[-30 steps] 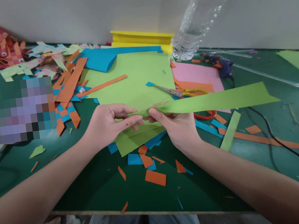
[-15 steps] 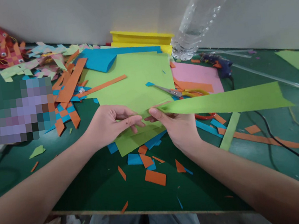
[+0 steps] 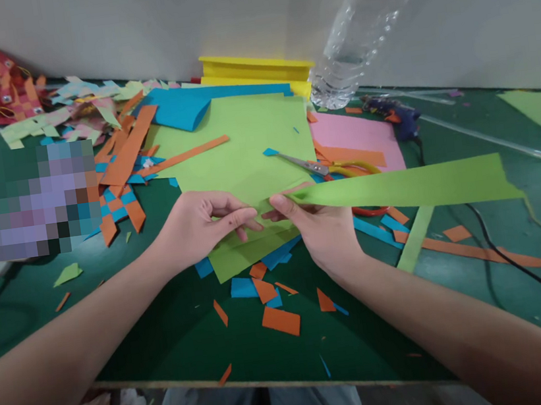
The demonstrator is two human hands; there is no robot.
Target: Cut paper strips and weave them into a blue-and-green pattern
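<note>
Green tabletop [image 3: 169, 339] beneath long, slant-ended lime strip [image 3: 408, 188], pinched in right hand [image 3: 327, 231]; left hand [image 3: 199, 228], hold unclear

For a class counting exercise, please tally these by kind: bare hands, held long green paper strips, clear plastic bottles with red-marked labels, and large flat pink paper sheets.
Bare hands: 2, left hand and right hand
Held long green paper strip: 1
Clear plastic bottle: 1
Large flat pink paper sheet: 1
Total: 5

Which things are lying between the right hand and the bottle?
In the head view, scissors, orange paper and a pink sheet lie between the right hand and the bottle; the held green strip also crosses this stretch.
</note>
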